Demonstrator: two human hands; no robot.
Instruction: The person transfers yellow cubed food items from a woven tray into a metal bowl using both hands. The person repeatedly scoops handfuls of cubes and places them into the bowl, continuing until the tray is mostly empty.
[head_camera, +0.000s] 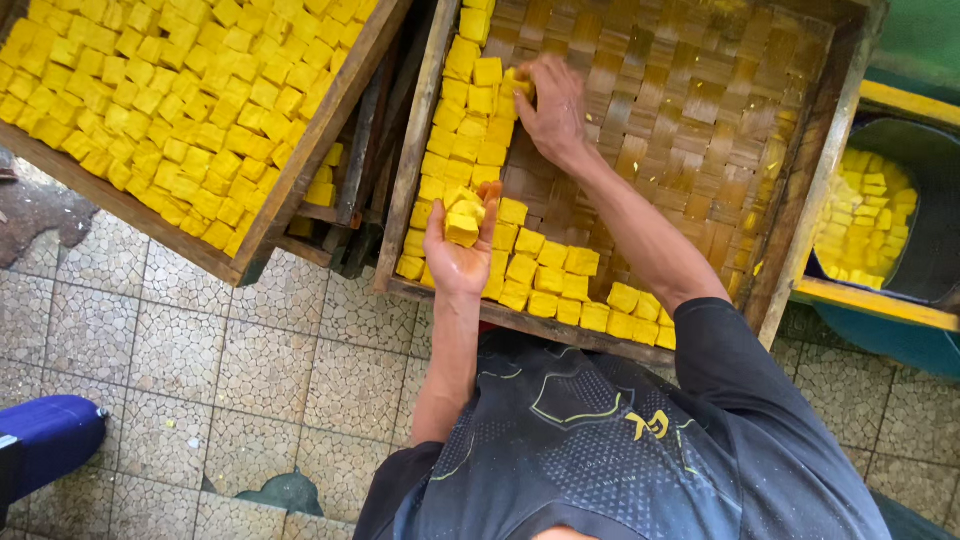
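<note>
Filling woven tray (700, 110): yellow cubes (540, 270); full tray (300, 170), tub (935, 190) alongside.

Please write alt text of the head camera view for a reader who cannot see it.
The right hand sets a yellow cube on a woven bamboo tray in a wooden frame; the left hand holds several yellow cubes. Left lies a full wooden tray of yellow cubes.

No packages, labels, signs, seemingly.
</note>
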